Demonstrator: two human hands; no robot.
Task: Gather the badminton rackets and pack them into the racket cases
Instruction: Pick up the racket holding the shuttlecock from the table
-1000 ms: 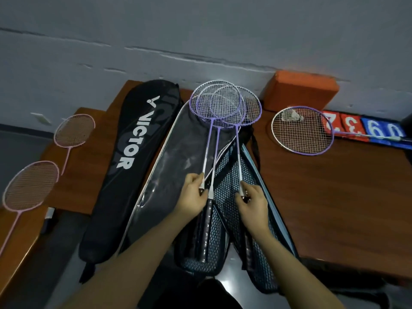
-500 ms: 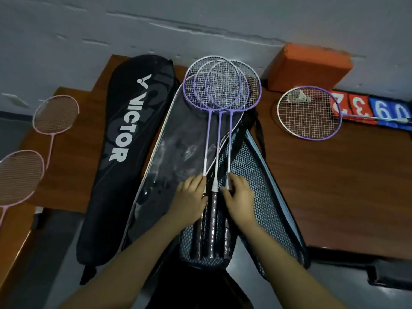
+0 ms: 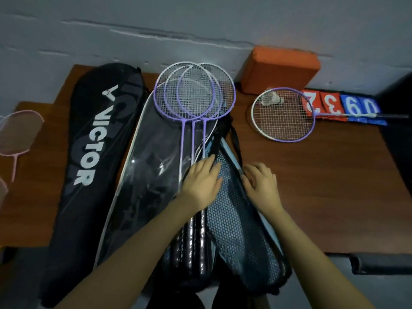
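From the head camera, three purple rackets (image 3: pixel 194 94) lie stacked in the open case (image 3: pixel 145 166) on the brown table (image 3: pixel 323 186), their heads overlapping near the wall and their black handles tucked down at the near end. The left hand (image 3: pixel 200 184) lies flat, fingers spread, pressing on the shafts rather than gripping them. The right hand (image 3: pixel 262 184) rests on the mesh flap (image 3: pixel 236 219) just beside; its fingers curl at the flap's edge, though I cannot tell if they have actually pinched it.

To my eye the step is closing the flap over the rackets. It would go best if the left hand keeps the shafts pinned together, so the heads don't fan out while the flap comes across.

A fourth purple racket (image 3: pixel 283 117) with a shuttlecock (image 3: pixel 272 100) on its strings lies well apart to the right, and a pink racket (image 3: pixel 20 132) waits at the far left, beyond the closed black case (image 3: pixel 93 152)
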